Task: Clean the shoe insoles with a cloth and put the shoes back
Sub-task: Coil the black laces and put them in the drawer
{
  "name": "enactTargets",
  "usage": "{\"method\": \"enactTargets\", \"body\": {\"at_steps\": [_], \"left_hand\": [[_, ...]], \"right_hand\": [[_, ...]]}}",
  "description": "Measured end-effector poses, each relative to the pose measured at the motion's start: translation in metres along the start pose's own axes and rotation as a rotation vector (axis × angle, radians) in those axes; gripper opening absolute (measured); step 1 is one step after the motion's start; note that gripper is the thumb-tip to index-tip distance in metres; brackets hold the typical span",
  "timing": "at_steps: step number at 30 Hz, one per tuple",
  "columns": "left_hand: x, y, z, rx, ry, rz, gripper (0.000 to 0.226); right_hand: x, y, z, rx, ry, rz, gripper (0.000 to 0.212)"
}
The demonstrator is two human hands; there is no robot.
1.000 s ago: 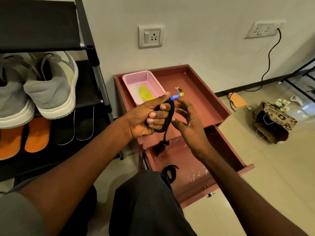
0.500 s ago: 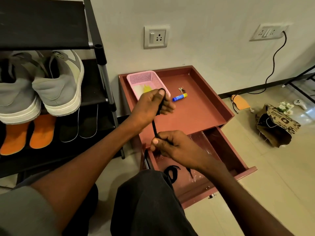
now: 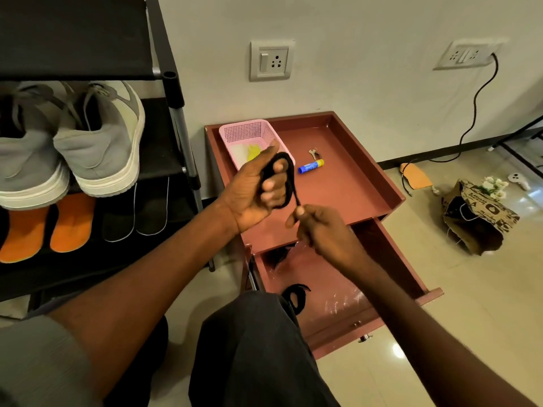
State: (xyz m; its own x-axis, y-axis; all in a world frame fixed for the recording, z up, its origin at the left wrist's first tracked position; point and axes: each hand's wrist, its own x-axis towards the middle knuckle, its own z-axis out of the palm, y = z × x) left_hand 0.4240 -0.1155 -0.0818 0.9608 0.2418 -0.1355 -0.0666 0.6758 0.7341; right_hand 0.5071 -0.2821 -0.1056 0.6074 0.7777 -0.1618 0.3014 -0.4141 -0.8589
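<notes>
Looped round the curled fingers of the left hand (image 3: 252,192) was a black shoelace (image 3: 289,174), flat and matte; the right hand (image 3: 320,230) pinched its trailing end.

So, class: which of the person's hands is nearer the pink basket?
Left. The left hand, wrapped in a black lace, overlaps the near corner of the pink basket. The right hand is lower, toward the open drawer.

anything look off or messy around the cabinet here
The drawer hangs open, its floor scuffed with whitish marks, and a black lace lies loose inside. On the floor, a paper bag lies tipped over with white flowers beside it.
</notes>
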Motion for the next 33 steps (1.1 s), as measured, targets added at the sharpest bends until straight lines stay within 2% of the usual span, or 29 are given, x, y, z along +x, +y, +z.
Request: {"method": "enactTargets", "body": {"at_steps": [2, 3, 5, 7, 9, 12, 14, 16, 18, 21, 23, 25, 30, 33], "left_hand": [[0.005, -0.004, -0.002, -0.031, 0.072, 0.092, 0.042], [0.007, -0.007, -0.004, 0.058, 0.123, 0.132, 0.040], [0.009, -0.015, -0.007, 0.318, 0.176, 0.167, 0.038], [0.008, -0.022, -0.007, 0.468, 0.208, 0.136, 0.039], [0.007, -0.025, -0.006, 0.535, 0.230, 0.113, 0.044], [0.007, -0.021, -0.004, 0.586, 0.180, 0.067, 0.047], [0.006, -0.013, -0.002, 0.522, 0.085, -0.017, 0.045], [0.005, -0.009, -0.003, 0.387, 0.004, -0.094, 0.044], [0.004, -0.009, -0.004, 0.298, -0.033, -0.112, 0.043], [0.007, -0.011, -0.008, 0.153, -0.030, -0.080, 0.042], [0.010, -0.014, -0.010, 0.070, -0.010, -0.071, 0.042], [0.012, -0.021, -0.010, 0.083, 0.015, -0.057, 0.043], [0.017, -0.042, -0.007, 0.181, 0.006, -0.084, 0.044], [0.024, -0.059, -0.003, 0.184, 0.023, -0.153, 0.044]], "right_hand": [[-0.006, 0.002, 0.013, -0.294, -0.115, -0.148, 0.038], [-0.007, 0.001, 0.018, -0.443, -0.123, -0.238, 0.038], [-0.007, -0.007, 0.023, -0.583, -0.026, -0.393, 0.035], [-0.006, -0.018, 0.021, -0.517, 0.140, -0.493, 0.027], [-0.005, -0.026, 0.017, -0.327, 0.317, -0.545, 0.025], [-0.003, -0.029, 0.009, -0.179, 0.558, -0.585, 0.016], [0.006, -0.025, -0.001, -0.166, 0.524, -0.519, 0.032], [0.018, -0.016, -0.009, -0.109, 0.332, -0.394, 0.042], [0.021, -0.011, -0.010, 0.062, 0.129, -0.265, 0.034], [0.011, -0.006, 0.001, 0.310, 0.018, -0.121, 0.031], [0.004, -0.006, 0.009, 0.431, 0.015, -0.052, 0.033], [0.003, -0.004, 0.017, 0.565, 0.056, 0.030, 0.033], [0.009, 0.005, 0.027, 0.721, 0.293, 0.297, 0.018], [0.007, 0.020, 0.026, 0.742, 0.436, 0.391, 0.028]]}}
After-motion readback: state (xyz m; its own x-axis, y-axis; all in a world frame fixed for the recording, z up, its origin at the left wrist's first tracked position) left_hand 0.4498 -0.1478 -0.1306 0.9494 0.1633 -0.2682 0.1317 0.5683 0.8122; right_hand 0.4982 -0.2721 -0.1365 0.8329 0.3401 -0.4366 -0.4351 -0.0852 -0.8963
